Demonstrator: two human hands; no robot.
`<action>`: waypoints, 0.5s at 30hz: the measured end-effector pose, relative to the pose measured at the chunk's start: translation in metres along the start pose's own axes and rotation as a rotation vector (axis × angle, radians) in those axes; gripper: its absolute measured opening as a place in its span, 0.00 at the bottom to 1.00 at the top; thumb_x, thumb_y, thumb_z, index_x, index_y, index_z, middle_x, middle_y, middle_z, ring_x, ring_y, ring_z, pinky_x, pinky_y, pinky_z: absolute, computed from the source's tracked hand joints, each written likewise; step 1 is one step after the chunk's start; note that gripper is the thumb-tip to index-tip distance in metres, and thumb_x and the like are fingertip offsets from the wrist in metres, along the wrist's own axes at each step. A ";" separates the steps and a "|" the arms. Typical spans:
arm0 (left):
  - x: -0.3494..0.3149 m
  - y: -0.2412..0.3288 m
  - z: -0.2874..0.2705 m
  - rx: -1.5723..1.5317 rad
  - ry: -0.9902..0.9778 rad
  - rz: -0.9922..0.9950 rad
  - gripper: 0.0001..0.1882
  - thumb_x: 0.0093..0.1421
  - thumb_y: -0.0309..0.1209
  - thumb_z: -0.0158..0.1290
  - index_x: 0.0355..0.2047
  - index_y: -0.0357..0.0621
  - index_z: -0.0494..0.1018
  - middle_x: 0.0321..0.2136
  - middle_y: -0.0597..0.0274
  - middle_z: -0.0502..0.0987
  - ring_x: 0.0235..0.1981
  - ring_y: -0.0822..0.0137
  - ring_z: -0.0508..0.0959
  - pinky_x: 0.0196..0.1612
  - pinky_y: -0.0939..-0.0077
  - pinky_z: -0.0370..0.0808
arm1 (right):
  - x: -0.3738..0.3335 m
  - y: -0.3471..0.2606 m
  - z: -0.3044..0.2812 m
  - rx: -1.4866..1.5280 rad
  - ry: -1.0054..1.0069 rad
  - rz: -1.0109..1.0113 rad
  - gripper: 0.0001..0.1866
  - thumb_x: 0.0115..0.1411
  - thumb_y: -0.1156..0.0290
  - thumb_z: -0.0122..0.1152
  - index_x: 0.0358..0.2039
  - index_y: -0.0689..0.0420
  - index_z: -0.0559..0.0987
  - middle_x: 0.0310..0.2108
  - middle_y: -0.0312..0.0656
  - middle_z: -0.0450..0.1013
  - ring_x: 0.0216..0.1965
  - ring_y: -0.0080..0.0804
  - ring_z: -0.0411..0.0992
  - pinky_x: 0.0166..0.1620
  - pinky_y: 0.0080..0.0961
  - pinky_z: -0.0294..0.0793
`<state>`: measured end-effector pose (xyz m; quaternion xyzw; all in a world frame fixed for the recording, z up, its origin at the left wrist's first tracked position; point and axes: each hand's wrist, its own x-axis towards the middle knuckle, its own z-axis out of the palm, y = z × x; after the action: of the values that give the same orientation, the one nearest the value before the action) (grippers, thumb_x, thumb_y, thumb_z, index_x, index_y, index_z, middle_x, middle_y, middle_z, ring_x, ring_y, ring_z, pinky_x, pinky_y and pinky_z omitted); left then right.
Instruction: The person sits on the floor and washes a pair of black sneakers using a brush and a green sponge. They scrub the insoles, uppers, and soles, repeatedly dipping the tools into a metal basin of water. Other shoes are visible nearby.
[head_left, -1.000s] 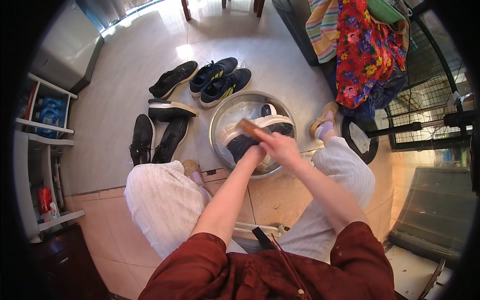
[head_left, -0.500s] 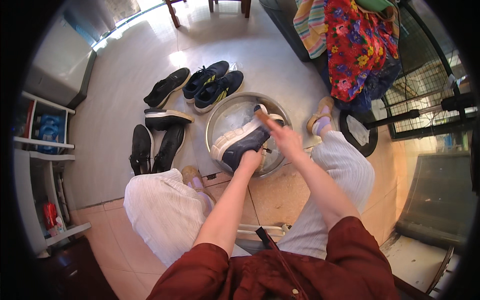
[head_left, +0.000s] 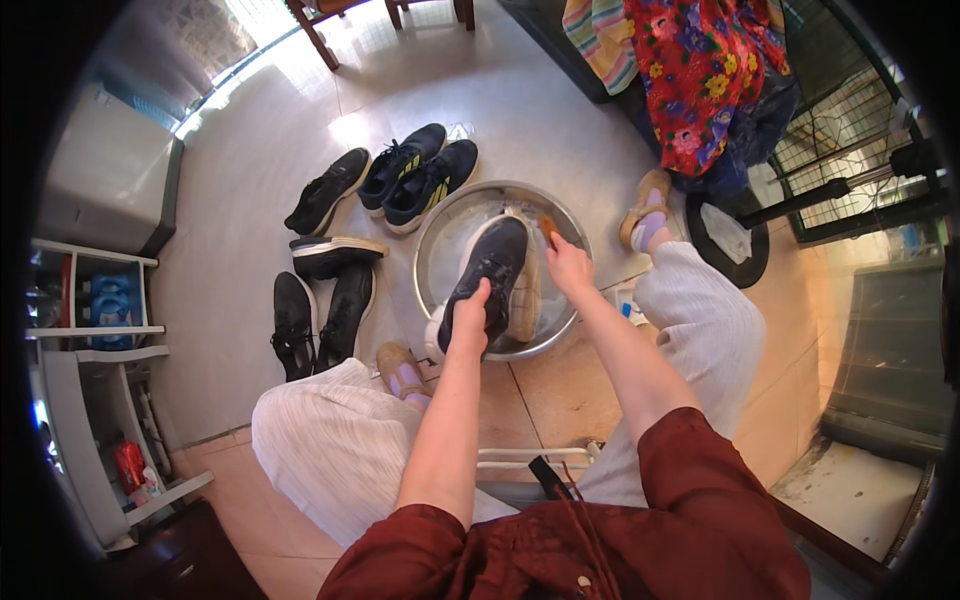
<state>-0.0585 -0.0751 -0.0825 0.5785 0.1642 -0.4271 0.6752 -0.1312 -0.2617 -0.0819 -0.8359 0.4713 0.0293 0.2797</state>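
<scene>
Over a round metal basin (head_left: 419, 262), my left hand (head_left: 470, 315) grips a dark sneaker (head_left: 503, 250) by its heel end, thumb on the laces side. The sneaker's upper faces up and its toe points away from me. Beside it, inside the basin, lies another shoe with a pale sole (head_left: 527, 300), mostly hidden by the first. My right hand (head_left: 570, 268) is closed round a brown brush (head_left: 548, 230), held just right of the sneaker's toe and apart from it. The bristles cannot be made out.
Left of the basin stand navy sneakers with yellow stripes (head_left: 432, 185) and several black shoes (head_left: 293, 320). A grey drawer unit (head_left: 95, 345) is at far left. To the right are a black round base with a pole (head_left: 745, 265) and a red floral cloth (head_left: 690, 90). My feet flank the basin.
My left hand has turned the sneaker from its side, sole showing, to upper facing up. The brush has moved from the sneaker's toe to its right. The view has shifted slightly.
</scene>
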 end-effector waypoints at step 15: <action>0.075 -0.001 -0.049 -0.648 -0.051 -0.257 0.14 0.60 0.27 0.56 0.46 0.40 0.74 0.41 0.53 0.81 0.41 0.56 0.81 0.46 0.60 0.80 | -0.047 0.017 0.021 0.579 -0.036 -0.177 0.26 0.62 0.65 0.59 0.60 0.59 0.72 0.53 0.52 0.75 0.54 0.37 0.74 0.55 0.27 0.70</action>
<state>-0.0028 -0.0586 -0.1504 0.2978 0.3459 -0.4484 0.7685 -0.1666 -0.2220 -0.0921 -0.7584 0.3805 -0.1160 0.5163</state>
